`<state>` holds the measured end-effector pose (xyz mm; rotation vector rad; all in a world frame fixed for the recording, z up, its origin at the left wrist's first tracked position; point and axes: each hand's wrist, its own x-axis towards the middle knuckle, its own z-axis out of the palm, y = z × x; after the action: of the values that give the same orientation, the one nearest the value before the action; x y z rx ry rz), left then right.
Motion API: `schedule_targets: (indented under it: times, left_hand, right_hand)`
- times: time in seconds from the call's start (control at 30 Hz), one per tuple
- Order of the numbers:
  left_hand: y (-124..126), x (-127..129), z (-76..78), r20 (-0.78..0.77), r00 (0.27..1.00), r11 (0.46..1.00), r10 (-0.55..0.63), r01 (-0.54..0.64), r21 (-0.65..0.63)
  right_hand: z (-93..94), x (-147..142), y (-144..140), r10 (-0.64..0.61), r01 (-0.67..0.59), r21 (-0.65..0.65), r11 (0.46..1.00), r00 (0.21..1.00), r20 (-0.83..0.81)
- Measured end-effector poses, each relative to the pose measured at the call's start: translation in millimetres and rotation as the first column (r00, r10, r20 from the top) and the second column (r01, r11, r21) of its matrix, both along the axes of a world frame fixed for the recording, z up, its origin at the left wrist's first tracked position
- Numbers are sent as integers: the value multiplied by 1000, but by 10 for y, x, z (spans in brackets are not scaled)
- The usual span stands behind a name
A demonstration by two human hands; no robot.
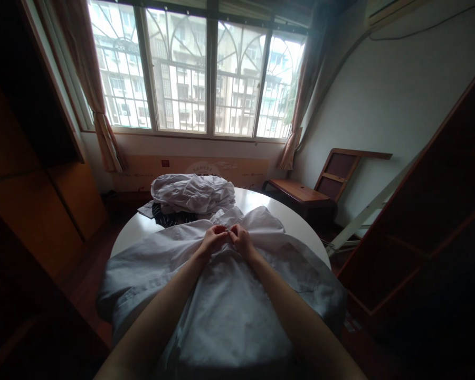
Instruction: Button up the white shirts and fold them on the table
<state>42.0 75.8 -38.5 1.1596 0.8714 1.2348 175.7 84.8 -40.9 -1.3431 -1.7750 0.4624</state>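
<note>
A white shirt [237, 316] lies spread over a round white table [257, 198], its lower parts hanging over the near edge. Its collar end [227, 215] points away from me, and a patch pocket [301, 272] shows on the right side. My left hand [214, 238] and my right hand [240, 240] meet at the shirt's front, just below the collar. The fingers of both are pinched on the cloth, fingertips nearly touching. A small pale spot shows between them, too small to make out.
Behind the shirt is a heap of white garments [193, 192], with dark striped cloth [168, 216] under it. A low wooden bench [301, 191] stands beyond the table at right. Wooden cabinets [75, 198] line the left; a leaning dark wooden panel [411, 237] is at right.
</note>
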Motion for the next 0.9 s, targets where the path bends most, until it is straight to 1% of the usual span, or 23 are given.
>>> schedule_targets:
  times: [0.17, 0.27, 0.4, 0.6, 0.77, 0.9]
  left_hand:
    - [-13, 14, 18, 27, 1000, 1000, -3, 3, 9]
    - [-22, 17, 22, 1, 1000, 1000, 13, -13, -15]
    - [-14, 23, 16, -5, 1000, 1000, 24, -24, -12]
    - [31, 28, -24, 48, 999, 1000, 12, -12, -8]
    - [60, 20, -62, 62, 998, 1000, 10, -10, 0]
    - [54, 22, -54, 88, 996, 1000, 5, -5, -2]
  right_hand:
    - [-18, -20, -24, -16, 16, 20, 1000, 1000, 16]
    - [4, -33, -65, -18, 16, 39, 999, 999, 37]
    - [37, -46, -110, -11, 9, 57, 998, 999, 38]
    - [32, -47, -105, -3, 1, 59, 998, 999, 32]
    - [-3, -35, -74, -31, 28, 77, 997, 999, 31]
    - [-7, -35, -74, -44, 39, 88, 995, 998, 54]
